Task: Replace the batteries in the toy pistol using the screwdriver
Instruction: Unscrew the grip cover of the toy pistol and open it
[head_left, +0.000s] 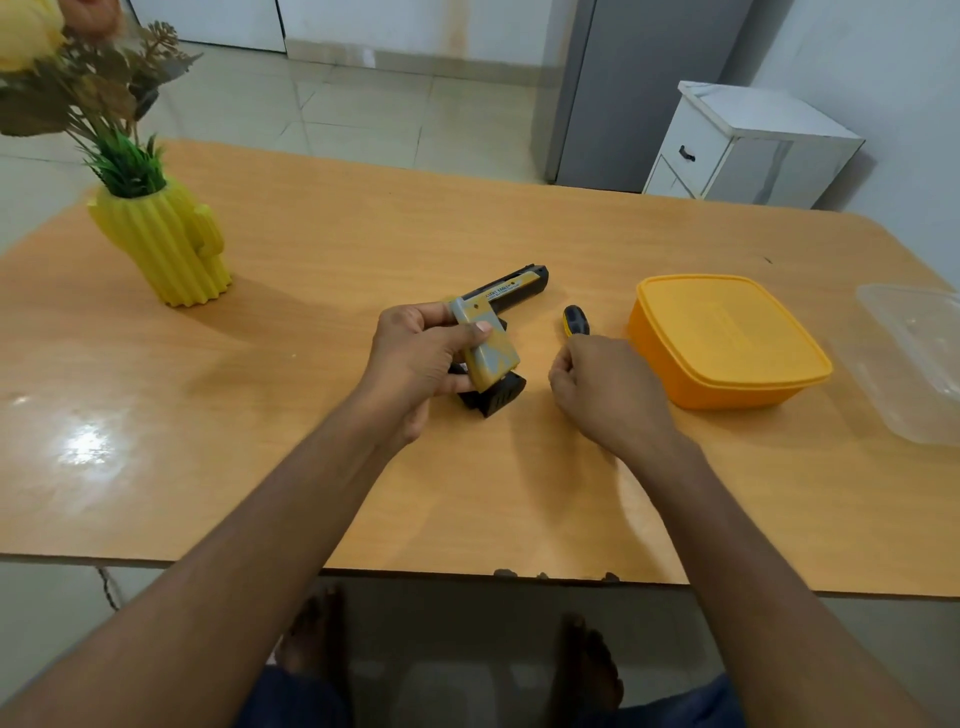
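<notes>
A yellow, grey and black toy pistol (511, 291) is at the middle of the wooden table (311, 467), its barrel pointing away to the right. My left hand (415, 358) grips its grey-yellow handle, thumb across the side, with the black base of the handle near the tabletop. Just right of it, my right hand (602, 384) curls round a screwdriver (575, 320); only its black and yellow handle end shows above my fingers, and the shaft is hidden. No batteries are visible.
A closed orange plastic box (727, 338) stands right of my right hand, with a clear plastic container (919, 358) beyond it at the table's right edge. A yellow cactus-shaped vase (166, 249) with artificial flowers stands at the back left. A white cabinet (748, 145) is behind the table.
</notes>
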